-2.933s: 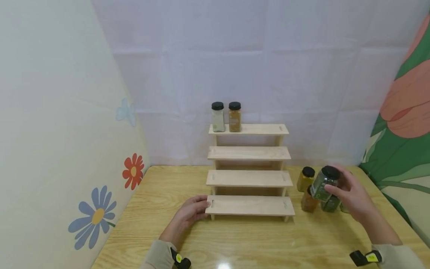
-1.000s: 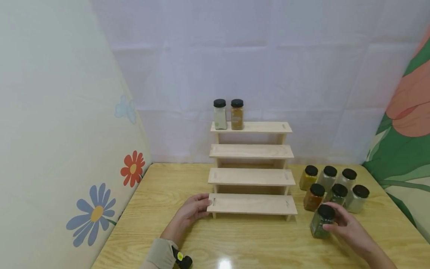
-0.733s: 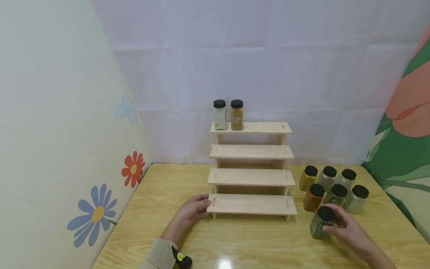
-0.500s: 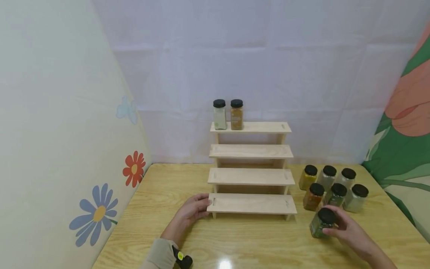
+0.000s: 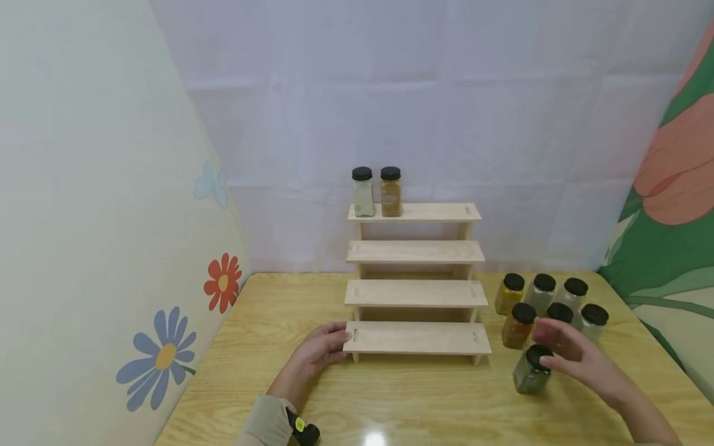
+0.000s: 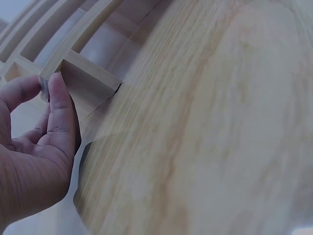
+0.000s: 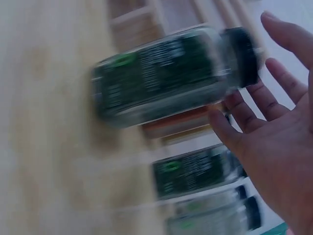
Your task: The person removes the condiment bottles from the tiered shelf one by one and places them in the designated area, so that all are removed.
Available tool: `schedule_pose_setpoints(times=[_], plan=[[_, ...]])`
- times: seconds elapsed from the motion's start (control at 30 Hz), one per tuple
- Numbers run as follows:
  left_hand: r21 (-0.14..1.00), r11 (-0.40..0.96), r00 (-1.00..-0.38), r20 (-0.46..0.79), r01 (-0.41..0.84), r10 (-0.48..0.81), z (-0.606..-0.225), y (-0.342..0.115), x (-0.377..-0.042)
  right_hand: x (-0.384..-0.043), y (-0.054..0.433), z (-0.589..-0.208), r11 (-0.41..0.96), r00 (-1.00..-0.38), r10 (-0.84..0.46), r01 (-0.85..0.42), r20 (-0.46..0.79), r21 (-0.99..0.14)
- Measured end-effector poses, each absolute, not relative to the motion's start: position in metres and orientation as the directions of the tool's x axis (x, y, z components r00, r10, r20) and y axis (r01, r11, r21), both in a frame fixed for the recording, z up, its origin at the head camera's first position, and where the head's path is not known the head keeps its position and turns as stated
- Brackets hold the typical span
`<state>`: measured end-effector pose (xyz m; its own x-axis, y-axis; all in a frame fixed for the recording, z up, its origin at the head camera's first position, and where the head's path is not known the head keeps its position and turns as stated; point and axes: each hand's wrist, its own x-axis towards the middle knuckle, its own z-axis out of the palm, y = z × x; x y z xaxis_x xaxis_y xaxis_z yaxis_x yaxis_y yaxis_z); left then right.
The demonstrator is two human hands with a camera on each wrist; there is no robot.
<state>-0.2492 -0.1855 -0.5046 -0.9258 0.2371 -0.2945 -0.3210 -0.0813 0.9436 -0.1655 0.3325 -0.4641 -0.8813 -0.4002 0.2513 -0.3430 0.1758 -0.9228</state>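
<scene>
My left hand [image 5: 317, 350] pinches the left end of the lowest shelf of a stepped wooden display rack [image 5: 415, 339]. In the left wrist view, thumb and fingers [image 6: 59, 105] meet on the shelf's edge. A spice jar of dark green contents with a black lid [image 5: 530, 376] stands upright on the table, front right. Spread around its lid, my right hand [image 5: 586, 362] has straight, loose fingers. In the right wrist view, a gap shows between the thumb and the jar [image 7: 161, 76]. Behind that hand, another dark green jar [image 5: 559, 312] is partly hidden.
Two jars, one pale [image 5: 364, 195] and one orange-brown [image 5: 391, 195], stand on the rack's top shelf. Right of the rack are more black-lidded jars, including yellow [image 5: 509, 298], red-brown [image 5: 517, 331] and pale [image 5: 592, 328] ones. A white cloth [image 5: 312, 136] hangs behind the table.
My right hand lifted the dark green jar off the group and brought it to the table in front. Its fingers have now loosened and risen from the jar. The left hand stays on the rack.
</scene>
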Motion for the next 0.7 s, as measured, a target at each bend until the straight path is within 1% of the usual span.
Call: schedule_pose_setpoints(times=[0.1, 0.2, 0.37, 0.47, 0.57, 0.7], plan=[[0.942, -0.080, -0.924, -0.300, -0.327, 0.237, -0.505, -0.185, -0.250, -0.172, 0.331, -0.446, 0.154, -0.858, -0.420, -0.388, 0.296, -0.909], [0.944, -0.069, -0.925, -0.300, -0.323, 0.234, -0.504, -0.186, -0.249, -0.181, 0.324, -0.428, 0.197, -0.856, -0.401, -0.428, 0.326, -0.882], [0.946, -0.052, -0.929, -0.304, -0.321, 0.210, -0.504, -0.188, -0.249, -0.200, 0.302, -0.397, 0.321, -0.877, -0.349, -0.442, 0.330, -0.838], [0.945, -0.054, -0.929, -0.305, -0.322, 0.209, -0.504, -0.188, -0.249, -0.213, 0.285, -0.379, 0.368, -0.881, -0.341, -0.447, 0.329, -0.816], [0.944, -0.055, -0.926, -0.307, -0.325, 0.219, -0.505, -0.187, -0.250, -0.228, 0.270, -0.364, 0.380, -0.885, -0.345, -0.437, 0.313, -0.815], [0.942, -0.060, -0.925, -0.309, -0.330, 0.221, -0.504, -0.186, -0.251, -0.249, 0.255, -0.348, 0.358, -0.888, -0.353, -0.419, 0.294, -0.835]])
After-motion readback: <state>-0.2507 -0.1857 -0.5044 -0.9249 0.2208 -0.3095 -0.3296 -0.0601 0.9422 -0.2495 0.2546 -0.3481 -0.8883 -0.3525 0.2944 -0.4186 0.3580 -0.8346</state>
